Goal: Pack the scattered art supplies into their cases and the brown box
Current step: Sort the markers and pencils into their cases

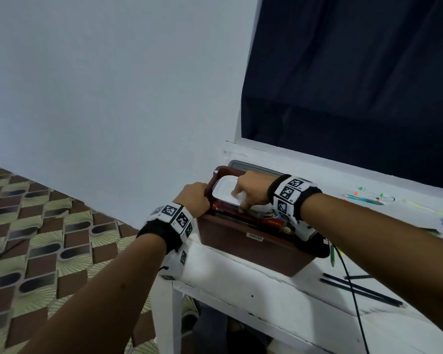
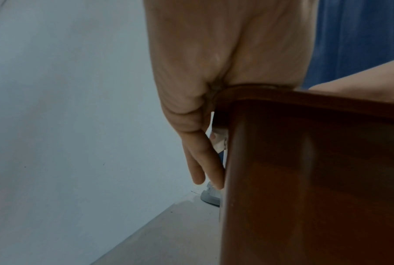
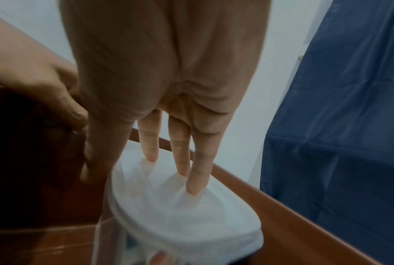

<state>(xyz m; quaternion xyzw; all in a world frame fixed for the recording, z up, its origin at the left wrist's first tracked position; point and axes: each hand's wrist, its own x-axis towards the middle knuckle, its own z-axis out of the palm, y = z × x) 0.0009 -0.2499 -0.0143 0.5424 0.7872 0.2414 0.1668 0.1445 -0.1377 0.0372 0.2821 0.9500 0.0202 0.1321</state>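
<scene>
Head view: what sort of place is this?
Probably a room in a home: a white-painted wooden table against a pale wall, a dark blue curtain and brown-and-green patterned floor covering.

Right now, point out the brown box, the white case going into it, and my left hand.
brown box [image 1: 241, 241], head view, on its front wall.
white case [image 3: 191, 215], right wrist view, on its top face.
left hand [image 1: 193, 198], head view, on its back.

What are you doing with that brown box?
A person is packing art supplies. Their left hand grips the rim of the brown box on the white table. Their right hand presses a white case down inside it. Pens and pencils still lie on the table.
</scene>
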